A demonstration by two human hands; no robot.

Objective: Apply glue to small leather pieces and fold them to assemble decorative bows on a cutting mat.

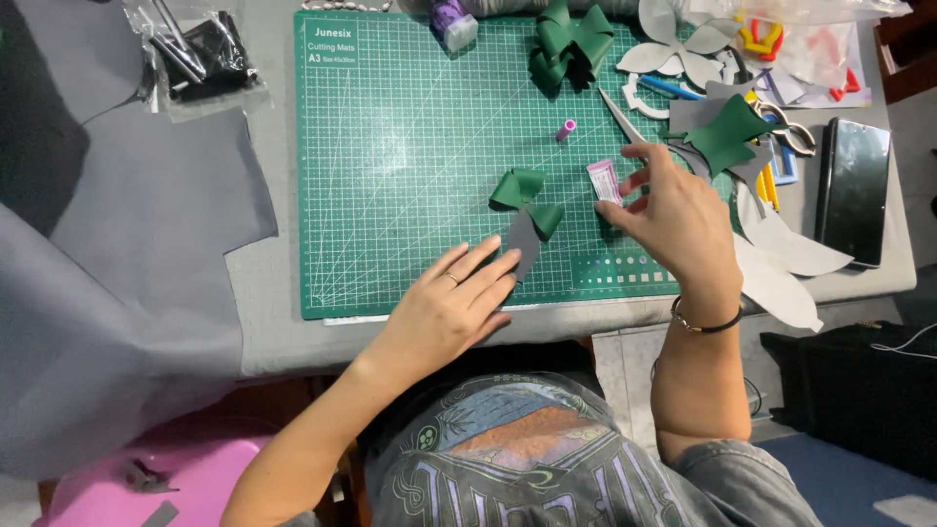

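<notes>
Green bow (527,198): on grey strip (524,246), long axis toward the person. Left hand (451,310) flat, fingers pressing strip's near end. Right hand (678,220) pinching small tube (604,182), just right of the bow.

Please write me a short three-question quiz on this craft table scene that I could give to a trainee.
1. True or false: the left hand presses flat on the grey strip under the green bow.
2. What does the right hand pinch?
A. the small pink-and-white tube
B. a paintbrush
C. a ruler
3. Fill in: the little pink cap lies on the green ____.

Key
1. True
2. A
3. cutting mat
</notes>
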